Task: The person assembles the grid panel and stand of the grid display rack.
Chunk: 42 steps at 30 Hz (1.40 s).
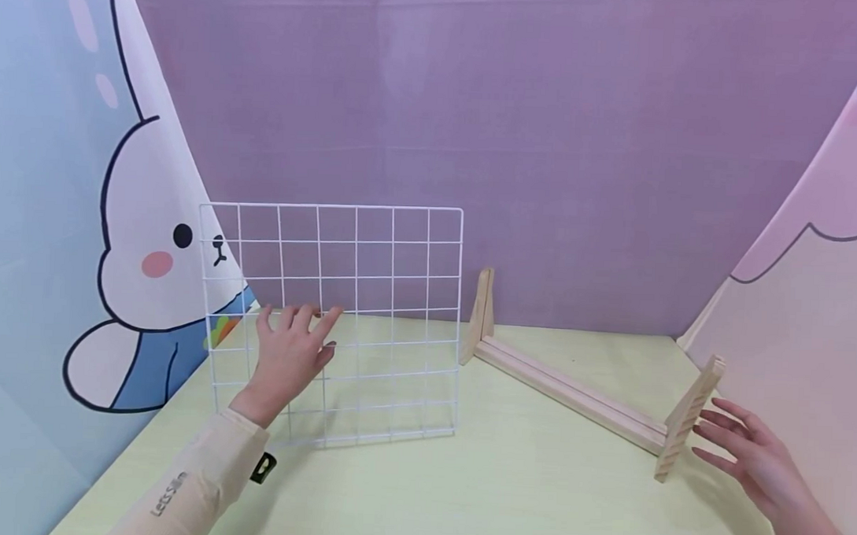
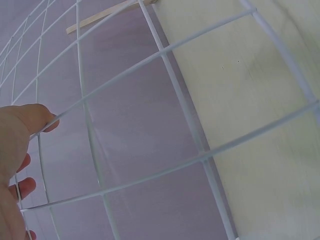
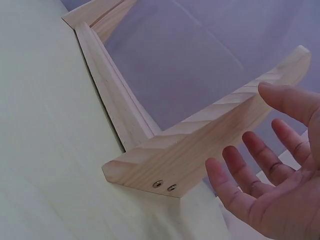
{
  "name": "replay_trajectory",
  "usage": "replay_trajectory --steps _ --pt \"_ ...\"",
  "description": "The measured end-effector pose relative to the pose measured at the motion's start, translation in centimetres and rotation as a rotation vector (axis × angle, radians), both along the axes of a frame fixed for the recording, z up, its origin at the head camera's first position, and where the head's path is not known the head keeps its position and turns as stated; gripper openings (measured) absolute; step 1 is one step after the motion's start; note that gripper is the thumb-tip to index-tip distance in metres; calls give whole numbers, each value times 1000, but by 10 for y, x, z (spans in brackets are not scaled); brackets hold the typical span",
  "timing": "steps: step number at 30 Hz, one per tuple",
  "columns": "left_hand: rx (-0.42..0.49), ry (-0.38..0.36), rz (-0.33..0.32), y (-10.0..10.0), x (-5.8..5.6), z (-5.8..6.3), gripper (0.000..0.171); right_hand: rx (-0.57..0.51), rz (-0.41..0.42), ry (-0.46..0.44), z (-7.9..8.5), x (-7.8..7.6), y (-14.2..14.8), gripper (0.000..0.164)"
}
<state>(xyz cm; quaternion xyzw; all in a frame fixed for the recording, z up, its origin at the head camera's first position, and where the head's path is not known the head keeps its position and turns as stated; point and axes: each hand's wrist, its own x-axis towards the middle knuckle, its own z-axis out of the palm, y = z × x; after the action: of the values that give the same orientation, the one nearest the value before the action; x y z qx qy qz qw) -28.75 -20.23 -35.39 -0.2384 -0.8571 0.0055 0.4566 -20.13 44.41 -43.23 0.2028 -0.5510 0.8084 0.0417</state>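
Note:
A white wire grid panel stands upright on the left half of the table. My left hand grips it near its middle, and in the left wrist view the fingers pass through the mesh with the thumb hooked on a wire. To the right is a wooden stand, a grooved bar between two upright end pieces. Beside its near end piece, which shows two metal screw heads, my right hand is held with spread, slightly bent fingers. Whether a fingertip touches the wood, I cannot tell.
The pale yellow table carries both things. Behind it hangs a purple cloth. A rabbit-print cloth borders the left side, and a pink and cream printed cloth the right.

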Motion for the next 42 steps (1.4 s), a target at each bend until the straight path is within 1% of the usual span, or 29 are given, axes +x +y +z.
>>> replay_trajectory --steps 5,11,14,16,20,24,29,37,42 --pt "6 5 -8 -1 -1 0 59 61 -87 -26 1 -6 -4 51" --pt "5 21 -21 -2 0 -1 59 63 -150 -77 8 -9 -8 50" --pt "5 28 -24 -1 0 -1 59 83 -196 -103 12 -9 -13 48" --pt "4 28 -24 -2 0 -1 59 103 -243 -128 13 -8 -17 47" --pt "5 20 -20 -2 1 -1 58 178 -378 -201 14 -8 -28 50" --pt "4 14 -14 -2 2 -2 58 225 -486 -238 13 -8 -36 51" --pt "6 14 -11 -3 3 -1 59 194 -563 -248 11 -6 -42 44" --pt "14 18 -19 -3 5 1 59 108 -652 -291 12 -5 -52 44" --pt "19 29 -33 -2 5 2 58 92 -686 -284 12 -7 -58 43"
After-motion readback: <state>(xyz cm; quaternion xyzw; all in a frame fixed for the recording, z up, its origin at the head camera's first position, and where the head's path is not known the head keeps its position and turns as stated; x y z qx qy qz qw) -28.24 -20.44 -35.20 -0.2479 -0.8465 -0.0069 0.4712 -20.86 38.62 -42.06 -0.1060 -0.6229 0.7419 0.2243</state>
